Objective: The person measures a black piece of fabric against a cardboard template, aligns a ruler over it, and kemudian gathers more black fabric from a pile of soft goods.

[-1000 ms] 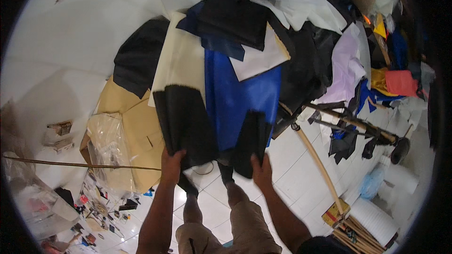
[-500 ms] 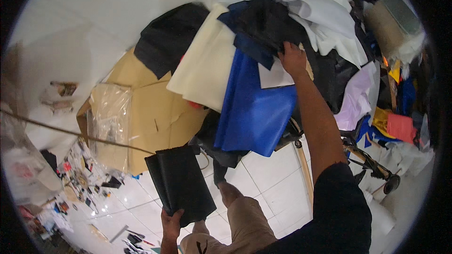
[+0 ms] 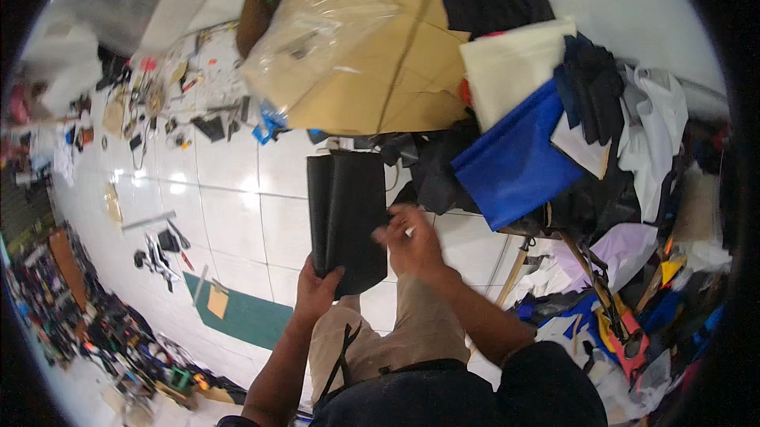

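My left hand (image 3: 318,283) grips the lower left part of a folded sheet of black fabric (image 3: 356,221), with the thumb on top. The sheet hangs over the tiled floor in front of my legs, its left side rolled into a fold. Close to its right edge is my right hand (image 3: 416,245), slightly blurred, with fingers bent and apart. I see nothing held in it. Whether its fingertips touch the sheet is unclear. Beyond, to the right, lie a blue sheet (image 3: 518,162), a cream sheet (image 3: 511,63) and dark folded cloth (image 3: 594,91) on a pile.
A large brown cardboard piece (image 3: 412,71) with clear plastic wrap (image 3: 317,31) lies at the far side. A green cutting mat (image 3: 245,320) is on the floor at left, near scattered tools. Material scraps (image 3: 633,332) heap up at the right.
My right hand has left the dark cloth on the pile and come back beside the black sheet. My view has turned left, bringing the cutting mat and more floor into sight.
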Motion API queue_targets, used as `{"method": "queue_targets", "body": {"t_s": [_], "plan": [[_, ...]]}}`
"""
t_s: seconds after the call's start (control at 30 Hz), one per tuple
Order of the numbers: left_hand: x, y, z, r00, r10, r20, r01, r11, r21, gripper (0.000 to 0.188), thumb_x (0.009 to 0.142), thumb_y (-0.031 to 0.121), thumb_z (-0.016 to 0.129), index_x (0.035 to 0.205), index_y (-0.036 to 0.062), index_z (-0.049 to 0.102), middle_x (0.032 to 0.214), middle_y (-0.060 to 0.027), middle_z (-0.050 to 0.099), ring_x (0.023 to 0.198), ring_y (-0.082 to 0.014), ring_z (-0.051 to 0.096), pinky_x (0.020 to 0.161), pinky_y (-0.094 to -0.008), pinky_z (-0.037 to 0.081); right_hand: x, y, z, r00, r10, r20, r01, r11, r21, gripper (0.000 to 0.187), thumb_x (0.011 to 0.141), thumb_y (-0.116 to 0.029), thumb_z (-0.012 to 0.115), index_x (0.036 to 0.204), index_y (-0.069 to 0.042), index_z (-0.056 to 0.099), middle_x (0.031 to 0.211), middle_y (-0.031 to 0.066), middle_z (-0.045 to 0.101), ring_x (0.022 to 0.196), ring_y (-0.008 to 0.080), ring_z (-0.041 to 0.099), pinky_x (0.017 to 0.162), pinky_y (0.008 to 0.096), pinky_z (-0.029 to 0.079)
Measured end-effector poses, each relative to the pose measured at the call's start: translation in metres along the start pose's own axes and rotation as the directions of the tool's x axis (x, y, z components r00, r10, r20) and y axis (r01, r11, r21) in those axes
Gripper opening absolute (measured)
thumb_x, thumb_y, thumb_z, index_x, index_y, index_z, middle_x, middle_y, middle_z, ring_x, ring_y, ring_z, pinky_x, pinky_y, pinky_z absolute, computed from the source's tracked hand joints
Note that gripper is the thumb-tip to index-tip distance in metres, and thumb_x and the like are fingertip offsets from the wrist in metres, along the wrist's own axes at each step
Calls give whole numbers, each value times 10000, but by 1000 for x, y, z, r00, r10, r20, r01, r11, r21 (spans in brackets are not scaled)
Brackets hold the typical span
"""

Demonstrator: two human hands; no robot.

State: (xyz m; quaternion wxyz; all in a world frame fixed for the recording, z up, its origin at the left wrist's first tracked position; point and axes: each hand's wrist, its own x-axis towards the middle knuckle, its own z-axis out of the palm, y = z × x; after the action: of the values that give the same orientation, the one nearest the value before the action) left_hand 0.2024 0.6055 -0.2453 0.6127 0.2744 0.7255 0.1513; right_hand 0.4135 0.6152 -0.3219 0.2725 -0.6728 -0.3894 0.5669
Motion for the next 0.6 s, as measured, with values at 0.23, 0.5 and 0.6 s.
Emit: {"method": "queue_targets", "body": {"t_s": [0.23, 0.5, 0.6], "plan": [[-84, -106, -83, 987, 80, -137, -81, 997, -2, 460, 809, 163, 727, 1201, 0, 547, 909, -211, 707, 840, -327, 715, 724, -405, 560, -122, -46, 155, 949, -35, 315, 91, 982, -163, 853, 821, -460, 769, 1333, 124, 415, 1263, 301, 525, 1169, 372, 569, 965, 400, 476], [-212, -264, -212, 909, 201, -364, -260, 958, -120, 396, 812, 195, 676, 1160, 52, 554, 983, -227, 626, 966, -435, 616, 797, -504, 496, -251, -32, 309, 708, 70, 703, 148, 958, -245, 646, 837, -169, 797, 1301, 57, 408, 1186, 140, 584, 1056, 224, 609, 847, 337, 547], [-261, -335, -238, 873, 78, -481, -228, 938, -260, 413, 841, 210, 665, 1186, 41, 513, 1023, -242, 634, 956, -433, 624, 772, -506, 490, -299, -26, 377, 543, 237, 806, 140, 921, -365, 777, 833, -313, 806, 1346, 80, 374, 1198, 180, 596, 1122, 257, 591, 907, 377, 519]]}}
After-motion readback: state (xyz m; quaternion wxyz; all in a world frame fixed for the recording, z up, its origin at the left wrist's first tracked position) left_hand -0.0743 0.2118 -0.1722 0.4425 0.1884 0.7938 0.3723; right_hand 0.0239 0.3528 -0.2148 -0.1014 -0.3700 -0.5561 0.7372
